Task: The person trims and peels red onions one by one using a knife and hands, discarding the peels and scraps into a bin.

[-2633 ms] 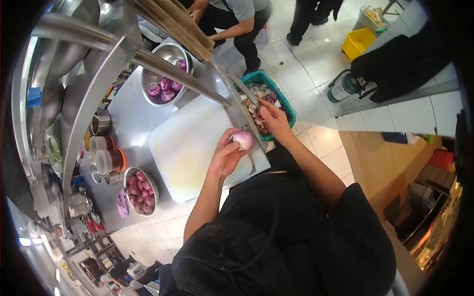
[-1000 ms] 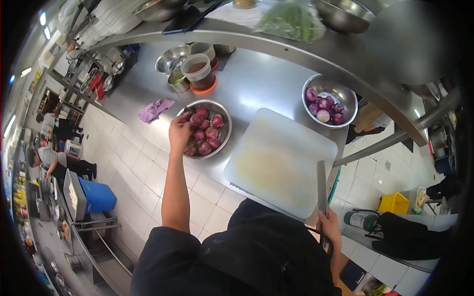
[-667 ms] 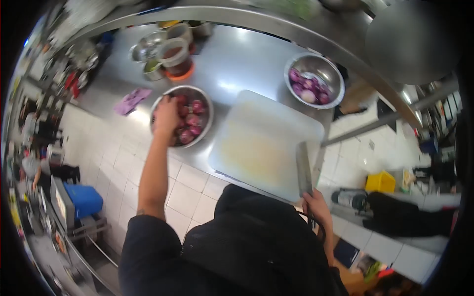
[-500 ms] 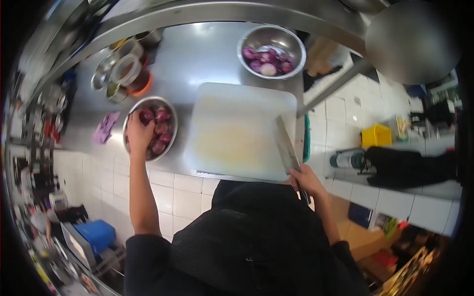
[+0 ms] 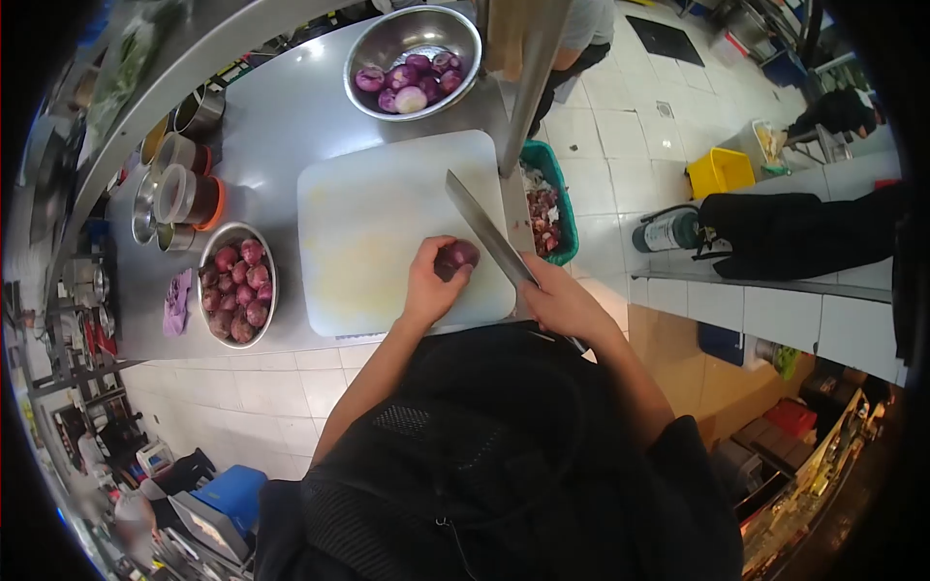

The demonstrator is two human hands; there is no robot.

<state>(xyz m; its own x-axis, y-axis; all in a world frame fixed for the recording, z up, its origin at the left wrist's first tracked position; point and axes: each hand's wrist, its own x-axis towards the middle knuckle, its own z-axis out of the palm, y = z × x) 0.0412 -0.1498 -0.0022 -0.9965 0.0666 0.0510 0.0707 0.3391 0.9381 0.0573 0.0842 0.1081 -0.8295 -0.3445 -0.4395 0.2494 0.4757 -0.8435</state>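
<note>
A red onion (image 5: 459, 256) is gripped in the fingers of my left hand (image 5: 432, 287), above the right part of the white cutting board (image 5: 358, 208). My right hand (image 5: 565, 302) is closed round the handle of a large kitchen knife (image 5: 484, 225). The blade points up and to the left over the board's right side, just right of the onion. Unpeeled red onions (image 5: 235, 281) fill a metal bowl (image 5: 272, 308) left of the board. Behind the board, a larger steel bowl (image 5: 363, 48) holds several peeled purple onions (image 5: 409, 82).
A green bin (image 5: 570, 228) with onion scraps stands off the table's right edge, near a metal post (image 5: 535, 87). Plastic containers (image 5: 184, 196) and metal pots are at the back left. A purple cloth (image 5: 177, 302) lies by the onion bowl. Another person (image 5: 581, 39) stands behind the post.
My left hand has come out of the bowl of unpeeled onions with one onion and moved right over the board. The knife stays in my right hand. The whole view has shifted.
</note>
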